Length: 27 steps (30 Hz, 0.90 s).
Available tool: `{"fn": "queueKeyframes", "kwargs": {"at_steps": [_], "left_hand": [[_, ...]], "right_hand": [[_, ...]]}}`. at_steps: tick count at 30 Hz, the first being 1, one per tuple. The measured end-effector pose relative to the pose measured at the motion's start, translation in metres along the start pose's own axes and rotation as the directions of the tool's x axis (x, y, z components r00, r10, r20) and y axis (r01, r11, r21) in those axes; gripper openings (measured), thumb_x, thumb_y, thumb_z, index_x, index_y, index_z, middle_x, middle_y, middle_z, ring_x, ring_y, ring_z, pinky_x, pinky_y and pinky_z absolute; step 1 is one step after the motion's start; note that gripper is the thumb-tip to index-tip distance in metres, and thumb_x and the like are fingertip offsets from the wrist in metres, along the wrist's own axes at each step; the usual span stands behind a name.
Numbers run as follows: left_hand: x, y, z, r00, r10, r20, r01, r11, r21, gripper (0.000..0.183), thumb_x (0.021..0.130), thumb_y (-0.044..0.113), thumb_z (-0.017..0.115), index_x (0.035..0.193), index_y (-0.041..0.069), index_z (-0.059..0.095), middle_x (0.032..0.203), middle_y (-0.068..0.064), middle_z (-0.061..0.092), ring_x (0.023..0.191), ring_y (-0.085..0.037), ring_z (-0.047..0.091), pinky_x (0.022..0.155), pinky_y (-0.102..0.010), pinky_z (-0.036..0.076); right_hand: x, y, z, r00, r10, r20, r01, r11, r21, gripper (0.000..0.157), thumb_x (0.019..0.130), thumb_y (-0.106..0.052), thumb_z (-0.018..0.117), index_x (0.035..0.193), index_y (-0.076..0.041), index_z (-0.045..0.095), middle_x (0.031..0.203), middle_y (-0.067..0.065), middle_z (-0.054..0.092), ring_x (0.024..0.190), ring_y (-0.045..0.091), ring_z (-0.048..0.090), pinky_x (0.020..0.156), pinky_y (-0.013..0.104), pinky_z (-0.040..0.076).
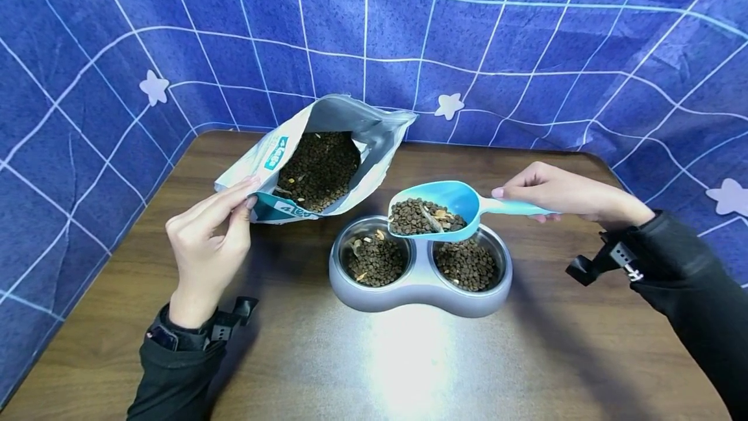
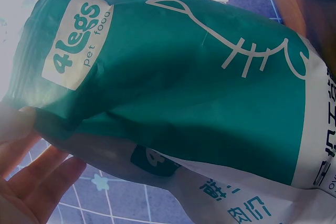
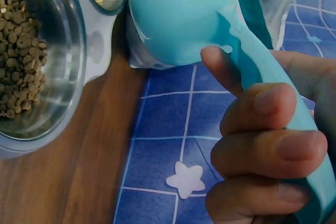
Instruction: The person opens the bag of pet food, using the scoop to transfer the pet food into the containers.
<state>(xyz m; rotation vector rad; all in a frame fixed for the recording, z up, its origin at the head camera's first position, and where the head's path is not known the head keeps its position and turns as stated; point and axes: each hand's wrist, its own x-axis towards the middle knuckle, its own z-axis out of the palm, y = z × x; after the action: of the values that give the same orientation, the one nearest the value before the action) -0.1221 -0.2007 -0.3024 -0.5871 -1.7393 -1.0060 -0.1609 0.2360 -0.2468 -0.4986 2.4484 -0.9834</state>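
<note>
My left hand (image 1: 210,232) pinches the near edge of an open pet food bag (image 2: 210,87), which leans with its mouth facing up and shows brown kibble (image 1: 321,171) inside. In my right hand (image 1: 561,190) is the handle of a light blue scoop (image 1: 456,197), fingers wrapped round it in the right wrist view. Kibble with a few paler bits lies in the scoop, which hangs over the back of a grey double bowl (image 1: 421,291). Both metal dishes hold kibble: the left one (image 1: 376,262) and the right one (image 1: 467,265).
The wooden table (image 1: 304,356) ends at the back against a blue cloth (image 1: 374,31) with white grid lines and star shapes (image 1: 448,106). The bag stands behind and left of the double bowl, near the table's back edge.
</note>
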Motion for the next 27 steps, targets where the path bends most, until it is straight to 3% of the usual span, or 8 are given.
{"fn": "queueKeyframes", "kwargs": {"at_steps": [9, 18, 23, 27], "left_hand": [[0.001, -0.001, 0.001, 1.000, 0.002, -0.002, -0.002, 1.000, -0.006, 0.013, 0.081, -0.003, 0.065, 0.089, -0.007, 0.074, 0.093, -0.016, 0.072, 0.092, -0.014, 0.068, 0.087, -0.027, 0.051], [0.002, 0.000, 0.001, 1.000, 0.003, -0.016, -0.004, 1.000, -0.021, 0.013, 0.080, -0.004, 0.066, 0.089, -0.007, 0.074, 0.091, -0.018, 0.071, 0.092, -0.016, 0.068, 0.087, -0.027, 0.051], [0.001, 0.000, 0.001, 1.000, -0.001, -0.010, 0.000, 1.000, -0.019, 0.012, 0.081, -0.003, 0.065, 0.088, -0.007, 0.074, 0.092, -0.019, 0.071, 0.092, -0.015, 0.068, 0.086, -0.026, 0.051], [0.000, -0.001, 0.000, 1.000, -0.005, -0.004, 0.005, 1.000, -0.010, 0.012, 0.082, -0.001, 0.065, 0.088, -0.007, 0.074, 0.093, -0.017, 0.071, 0.093, -0.014, 0.068, 0.087, -0.026, 0.051]], "right_hand": [[0.021, -0.007, 0.009, 0.994, -0.042, 0.102, 0.048, 0.997, -0.058, 0.031, 0.099, -0.028, 0.051, 0.087, -0.007, 0.072, 0.050, 0.000, 0.044, 0.039, 0.006, 0.036, 0.035, 0.020, 0.030], [0.031, -0.021, 0.011, 0.988, -0.043, 0.149, 0.069, 0.983, -0.172, 0.035, 0.099, -0.028, 0.052, 0.072, -0.011, 0.066, 0.051, -0.005, 0.038, 0.040, 0.007, 0.038, 0.039, 0.020, 0.030], [0.035, -0.027, 0.012, 0.986, -0.052, 0.157, 0.084, 0.975, -0.205, 0.032, 0.098, -0.026, 0.053, 0.077, -0.011, 0.072, 0.051, -0.008, 0.028, 0.040, 0.007, 0.037, 0.040, 0.020, 0.031], [0.037, -0.030, 0.014, 0.980, -0.069, 0.185, 0.114, 0.964, -0.240, 0.037, 0.098, -0.027, 0.053, 0.066, -0.013, 0.063, 0.053, -0.009, 0.026, 0.040, 0.007, 0.038, 0.041, 0.020, 0.031]]}}
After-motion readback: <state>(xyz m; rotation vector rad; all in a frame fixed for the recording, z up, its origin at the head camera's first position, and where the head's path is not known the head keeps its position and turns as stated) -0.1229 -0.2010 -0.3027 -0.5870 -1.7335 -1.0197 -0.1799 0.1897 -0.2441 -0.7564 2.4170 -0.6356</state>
